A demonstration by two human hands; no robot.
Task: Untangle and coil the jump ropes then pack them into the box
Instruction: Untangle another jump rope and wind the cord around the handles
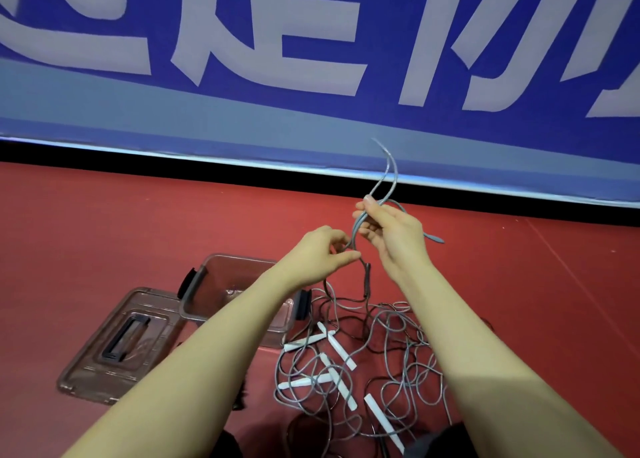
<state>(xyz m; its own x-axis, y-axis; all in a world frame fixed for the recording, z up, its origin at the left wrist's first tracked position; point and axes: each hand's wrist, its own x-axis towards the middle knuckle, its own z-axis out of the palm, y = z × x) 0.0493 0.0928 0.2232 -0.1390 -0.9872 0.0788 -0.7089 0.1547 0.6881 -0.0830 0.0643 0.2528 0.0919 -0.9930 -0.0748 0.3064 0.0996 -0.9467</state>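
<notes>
While the left hand (320, 249) pinches the grey rope (360, 220), the right hand's (391, 230) grip curls round it

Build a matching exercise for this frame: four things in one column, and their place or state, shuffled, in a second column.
Things:
1. box
2. lid
3. grey rope
4. white handles

Places or states:
A. lying flat on the red floor, left of the open container
B. lifted off the floor, gripped by the right hand and pinched by the left hand
C. open, partly hidden behind the left forearm
D. scattered on the floor among the tangled ropes

Pairs: 1-C, 2-A, 3-B, 4-D
</notes>
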